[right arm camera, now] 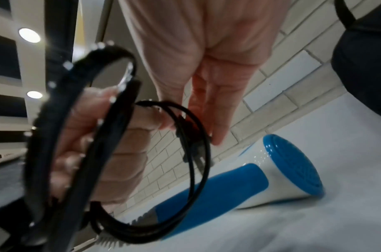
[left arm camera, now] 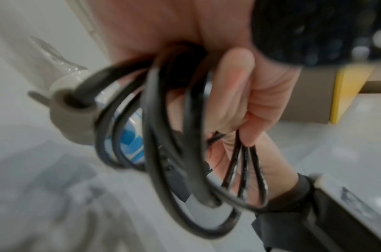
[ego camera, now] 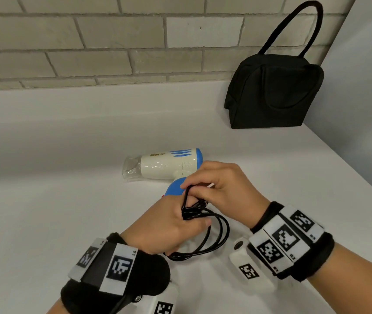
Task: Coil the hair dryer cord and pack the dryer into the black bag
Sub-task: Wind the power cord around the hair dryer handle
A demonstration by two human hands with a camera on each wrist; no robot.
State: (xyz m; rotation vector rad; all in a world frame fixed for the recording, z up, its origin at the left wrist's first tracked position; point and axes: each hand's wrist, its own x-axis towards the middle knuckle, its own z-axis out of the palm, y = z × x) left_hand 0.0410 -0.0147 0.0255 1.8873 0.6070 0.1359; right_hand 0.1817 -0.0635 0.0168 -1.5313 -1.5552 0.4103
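Currently the left hand (ego camera: 169, 225) grips a bundle of black cord (ego camera: 205, 236) loops, fingers curled round the bunched strands, with the free part of the loops hanging below toward the white counter (ego camera: 67, 200). Right hand (ego camera: 221, 186) pinches the cord at the top of the bundle, right over the left; the right wrist view shows what looks like the plug end sitting among the strands near its fingertips.

Hair dryer (ego camera: 169, 164) lies on its side on the counter just beyond both hands, blue handle pointing toward them. Black bag (ego camera: 273, 91) stands upright well apart, back right against the brick wall (ego camera: 89, 41). Cannot tell from here whether its top is open.

Likely risks:
- Loops are uneven and only held by grip. If the left hand loosens to take the next wrap, the coil probably springs apart.
- Cord runs to the dryer handle. Pulling the bundle upward or sideways could drag or roll the dryer across the counter.
- Plug end left loose may snag on the loops or on the bag mouth.
- Bag is soft; one-handed insertion could tip it.
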